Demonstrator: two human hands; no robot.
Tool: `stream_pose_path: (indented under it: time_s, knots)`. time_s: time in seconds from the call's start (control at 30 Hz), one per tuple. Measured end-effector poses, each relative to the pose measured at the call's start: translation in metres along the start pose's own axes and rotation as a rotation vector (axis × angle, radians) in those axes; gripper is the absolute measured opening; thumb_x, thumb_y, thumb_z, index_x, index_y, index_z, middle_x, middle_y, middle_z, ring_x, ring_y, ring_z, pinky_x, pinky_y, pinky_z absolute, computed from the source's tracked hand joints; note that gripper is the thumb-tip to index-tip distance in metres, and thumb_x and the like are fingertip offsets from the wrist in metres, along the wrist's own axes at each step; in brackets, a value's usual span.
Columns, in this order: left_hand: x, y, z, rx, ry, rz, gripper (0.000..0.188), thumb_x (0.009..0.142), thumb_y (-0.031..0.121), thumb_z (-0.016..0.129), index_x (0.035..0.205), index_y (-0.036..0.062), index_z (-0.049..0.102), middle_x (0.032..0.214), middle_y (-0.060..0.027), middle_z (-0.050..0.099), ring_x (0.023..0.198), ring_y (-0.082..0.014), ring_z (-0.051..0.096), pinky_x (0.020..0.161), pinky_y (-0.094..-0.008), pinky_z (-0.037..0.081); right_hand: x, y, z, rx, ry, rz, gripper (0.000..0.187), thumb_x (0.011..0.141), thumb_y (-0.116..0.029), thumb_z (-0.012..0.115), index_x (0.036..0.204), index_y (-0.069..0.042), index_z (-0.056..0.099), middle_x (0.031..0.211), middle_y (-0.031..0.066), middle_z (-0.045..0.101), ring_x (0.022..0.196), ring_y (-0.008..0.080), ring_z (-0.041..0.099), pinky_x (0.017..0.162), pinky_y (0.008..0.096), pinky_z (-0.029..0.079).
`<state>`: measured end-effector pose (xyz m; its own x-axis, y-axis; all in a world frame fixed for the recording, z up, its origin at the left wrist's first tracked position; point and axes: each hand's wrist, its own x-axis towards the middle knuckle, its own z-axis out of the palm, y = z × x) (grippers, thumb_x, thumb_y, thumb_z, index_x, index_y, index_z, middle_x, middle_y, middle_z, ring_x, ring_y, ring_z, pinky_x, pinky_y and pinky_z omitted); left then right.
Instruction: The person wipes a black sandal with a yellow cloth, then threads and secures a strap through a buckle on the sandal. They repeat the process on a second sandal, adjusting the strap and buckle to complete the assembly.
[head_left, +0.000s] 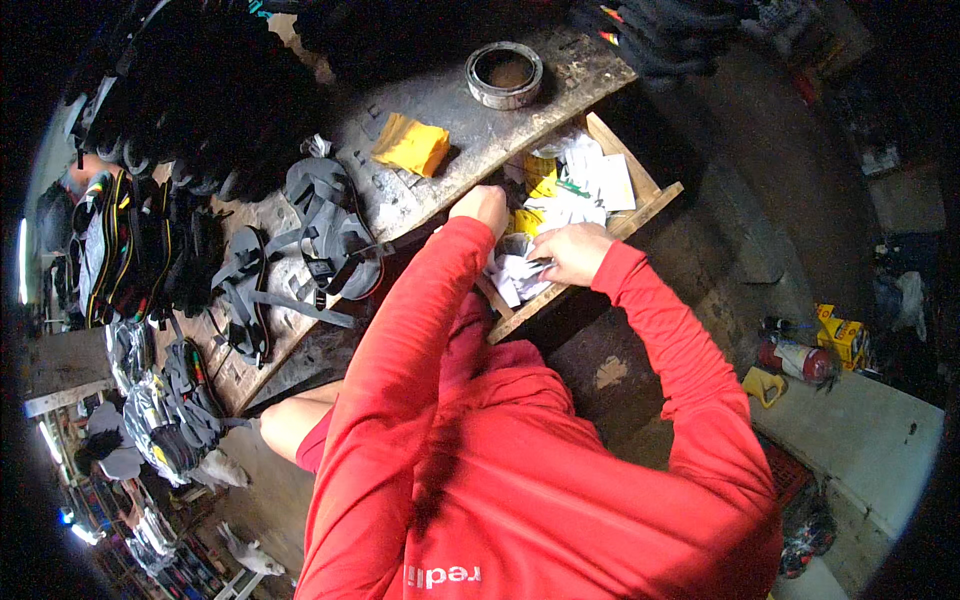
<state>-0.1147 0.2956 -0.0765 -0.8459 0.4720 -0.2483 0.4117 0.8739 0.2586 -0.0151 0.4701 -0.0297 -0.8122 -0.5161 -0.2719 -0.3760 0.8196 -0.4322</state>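
An open wooden drawer (640, 212) under the workbench holds loose white papers (607, 184), yellow packets (541, 176) and a small green item (572, 188). My left hand (484, 208) is at the drawer's inner side by the bench edge, its fingers bent down and mostly hidden. Over the drawer's near part, my right hand (574, 254) reaches in with fingers curled together among crumpled white papers (517, 277). What those fingers grip, if anything, cannot be made out.
On the workbench (450, 110) lie a ring-shaped tape roll (504, 75), a folded yellow cloth-like piece (411, 145) and grey strapped sandals (330, 215). More sandals (150, 235) are stacked at left. A red fire extinguisher (797, 360) lies at right beside a yellow box (842, 336).
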Motion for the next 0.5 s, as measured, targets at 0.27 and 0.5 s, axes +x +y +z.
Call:
stream_pose_path:
  time_s: [0.27,0.5]
  knots:
    - [-0.022,-0.001,-0.02,0.16,0.135,0.191,0.055,0.088,0.009,0.052,0.142,0.0044,0.043,0.079,-0.0192,0.071,0.071,-0.0334,0.071,0.063,-0.0456,0.057,0.008,0.024,-0.018,-0.157,0.146,0.221,0.028,0.077,-0.024,0.07,0.104,-0.016,0.073,0.087,0.0129,0.072,0.086,0.0318,0.071,0.074,0.0464,0.056]
    - [-0.035,-0.004,-0.031,0.074,0.224,0.245,0.04,0.088,0.012,0.053,0.127,0.0045,0.054,0.089,-0.018,0.069,0.073,-0.0344,0.07,0.064,-0.0441,0.057,-0.005,0.019,-0.025,-0.105,0.005,0.063,0.044,0.079,-0.044,0.074,0.111,-0.014,0.074,0.126,0.0168,0.064,0.099,0.0357,0.069,0.086,0.0426,0.055]
